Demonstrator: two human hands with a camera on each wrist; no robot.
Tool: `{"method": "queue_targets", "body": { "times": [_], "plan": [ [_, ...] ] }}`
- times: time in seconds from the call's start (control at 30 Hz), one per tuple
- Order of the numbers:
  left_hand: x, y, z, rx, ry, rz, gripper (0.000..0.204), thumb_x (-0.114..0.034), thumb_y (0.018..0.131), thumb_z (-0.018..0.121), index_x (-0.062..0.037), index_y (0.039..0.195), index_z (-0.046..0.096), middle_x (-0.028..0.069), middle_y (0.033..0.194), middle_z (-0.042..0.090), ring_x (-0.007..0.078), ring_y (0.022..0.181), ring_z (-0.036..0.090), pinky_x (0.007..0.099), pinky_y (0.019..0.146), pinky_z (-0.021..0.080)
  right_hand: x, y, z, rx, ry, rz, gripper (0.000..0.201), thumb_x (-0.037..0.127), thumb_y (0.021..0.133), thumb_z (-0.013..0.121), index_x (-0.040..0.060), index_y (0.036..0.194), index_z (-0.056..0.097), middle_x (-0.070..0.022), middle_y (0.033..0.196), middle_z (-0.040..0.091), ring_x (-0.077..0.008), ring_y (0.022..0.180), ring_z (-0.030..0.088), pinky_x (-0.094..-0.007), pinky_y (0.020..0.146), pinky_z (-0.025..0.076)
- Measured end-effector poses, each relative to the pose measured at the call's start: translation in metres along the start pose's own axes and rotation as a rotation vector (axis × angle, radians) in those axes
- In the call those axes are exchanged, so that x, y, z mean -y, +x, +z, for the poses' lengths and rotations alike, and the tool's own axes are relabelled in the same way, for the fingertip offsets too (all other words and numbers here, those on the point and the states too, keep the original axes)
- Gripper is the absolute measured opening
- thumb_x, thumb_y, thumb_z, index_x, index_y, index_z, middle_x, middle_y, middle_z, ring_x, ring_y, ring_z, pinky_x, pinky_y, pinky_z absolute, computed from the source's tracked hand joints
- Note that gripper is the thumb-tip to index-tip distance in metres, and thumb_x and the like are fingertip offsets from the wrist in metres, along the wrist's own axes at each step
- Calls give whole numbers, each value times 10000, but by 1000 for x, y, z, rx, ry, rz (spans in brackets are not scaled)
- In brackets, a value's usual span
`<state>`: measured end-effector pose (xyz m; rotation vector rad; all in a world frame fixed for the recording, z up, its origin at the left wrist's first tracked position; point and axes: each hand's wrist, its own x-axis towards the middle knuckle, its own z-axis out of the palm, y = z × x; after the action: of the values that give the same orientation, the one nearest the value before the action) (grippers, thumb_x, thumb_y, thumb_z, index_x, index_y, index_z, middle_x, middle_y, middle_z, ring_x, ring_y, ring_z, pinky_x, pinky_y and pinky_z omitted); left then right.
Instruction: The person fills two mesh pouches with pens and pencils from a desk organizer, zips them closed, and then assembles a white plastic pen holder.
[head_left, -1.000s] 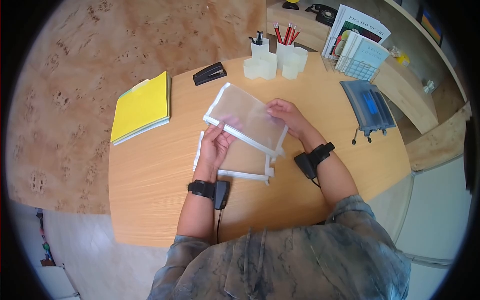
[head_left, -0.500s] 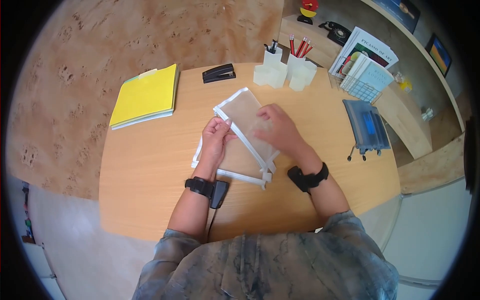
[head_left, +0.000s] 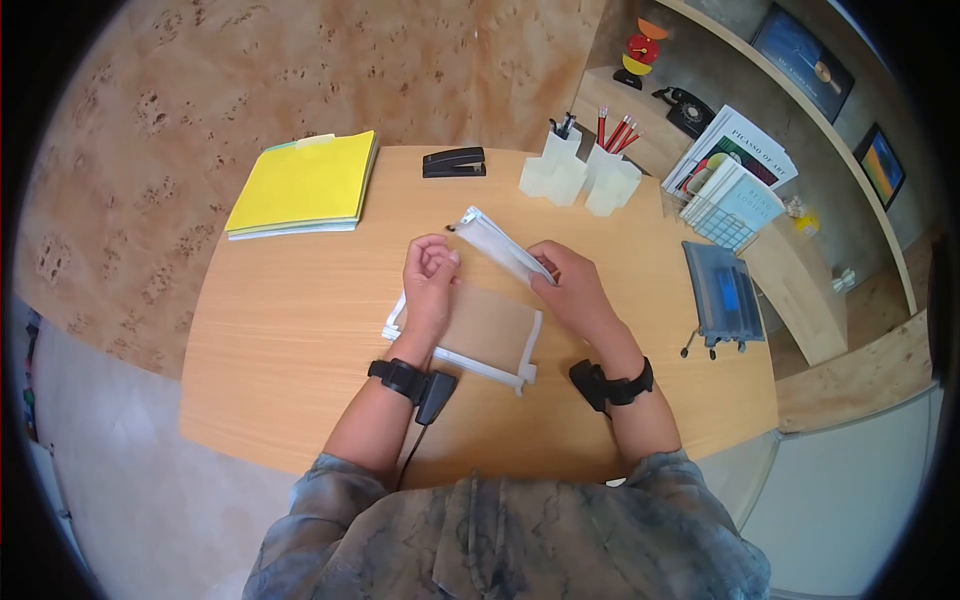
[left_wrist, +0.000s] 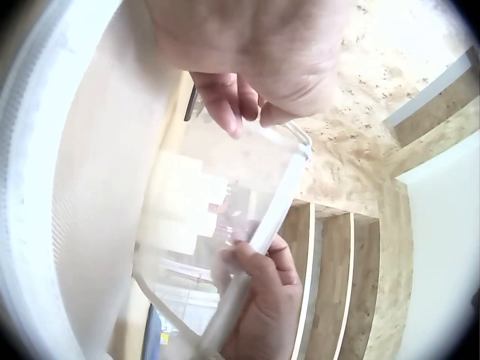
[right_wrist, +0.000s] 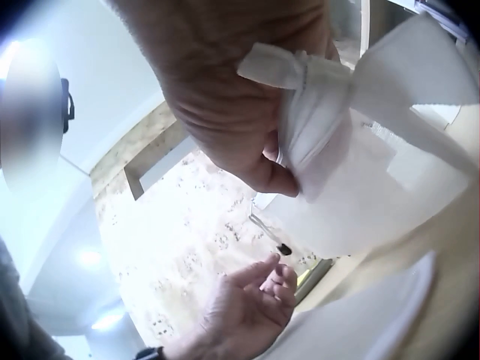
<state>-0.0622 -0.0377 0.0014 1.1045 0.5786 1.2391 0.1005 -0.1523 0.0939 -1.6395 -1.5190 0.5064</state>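
A clear zip pouch (head_left: 500, 248) with white edging is held up on a slant, its face turned away in the head view. My right hand (head_left: 575, 290) pinches its white zip edge, as the left wrist view shows, thumb in front. My left hand (head_left: 430, 285) has let its fingers curl loosely near the pouch's far end; in the right wrist view this left hand (right_wrist: 251, 304) holds nothing. Close to its fingertips dangles a dark zip pull (right_wrist: 283, 249). A second clear pouch (head_left: 490, 325) with white edges lies on the table below, partly covered by my left forearm.
Yellow folders (head_left: 300, 185) are stacked at the back left, beside a black stapler (head_left: 454, 162). Pale pen cups (head_left: 555, 175) hold pens and red pencils. At the right stand a wire rack (head_left: 718, 222) of books and a blue-grey pouch (head_left: 722, 290).
My left hand has released the pouch's zip edge. My right hand, off the pouch half a second ago, now grips that edge, and the pouch has tipped up steeply. The head view has shifted.
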Motion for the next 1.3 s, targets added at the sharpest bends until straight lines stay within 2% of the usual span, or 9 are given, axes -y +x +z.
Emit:
{"method": "queue_targets", "body": {
  "times": [0.07,0.17,0.27,0.37,0.47,0.57,0.87,1.07,1.3],
  "plan": [
    [-6,-2,7,-44,220,175,319,-66,862,597,-38,1163,495,77,1069,547,118,975,539,218,768,469,6,-2,-8,97,117,28,164,42,820,588,39,984,584,-67,870,636,-163,780,611,-292,704,479],
    [-17,-5,11,51,208,208,416,-77,858,609,-28,1243,461,105,1186,487,128,1102,460,253,864,437,13,-3,-14,190,509,83,145,46,834,606,22,974,581,1,829,609,-77,768,565,-254,679,462],
    [-17,-6,11,37,100,135,421,-85,864,609,-35,1254,460,108,1173,513,140,1080,486,278,904,418,15,-2,-17,225,641,137,110,40,840,607,19,945,581,24,801,588,-44,755,540,-228,665,450],
    [-22,-9,13,74,-222,-125,350,-88,877,598,-40,1208,494,90,1112,561,131,1015,528,269,862,444,-1,-1,-13,281,568,157,102,92,865,600,26,939,576,25,770,580,-38,705,527,-208,642,439],
    [-7,-6,6,130,-105,-200,266,-78,897,570,-47,1153,507,56,1022,597,124,909,560,271,824,467,-15,2,-5,345,460,149,184,217,925,537,37,939,574,24,746,565,-51,649,525,-206,584,434],
    [-3,-7,5,115,-135,-224,208,-65,903,561,-48,1106,525,40,974,611,108,858,565,251,778,476,-8,-3,-13,324,584,333,275,287,969,452,46,971,583,22,721,536,-54,595,494,-193,516,409],
    [-3,-7,6,168,-290,-267,200,-78,901,575,-61,1095,527,24,952,606,103,838,566,243,760,487,-12,-3,-6,348,617,266,345,377,968,447,68,894,581,21,697,538,-67,607,508,-212,515,417],
    [-1,-5,2,180,-337,-277,192,-55,905,559,-58,1094,526,37,962,609,114,858,578,254,779,502,-12,-3,-4,390,612,275,305,349,969,457,82,892,582,32,716,542,-64,615,511,-209,524,421],
    [1,-4,1,184,-424,-312,199,-34,906,546,-57,1102,523,55,1004,615,134,901,593,267,813,513,-15,-4,4,388,438,179,209,87,837,579,34,1040,583,-8,855,621,-78,748,559,-238,633,467]
  ]
}}
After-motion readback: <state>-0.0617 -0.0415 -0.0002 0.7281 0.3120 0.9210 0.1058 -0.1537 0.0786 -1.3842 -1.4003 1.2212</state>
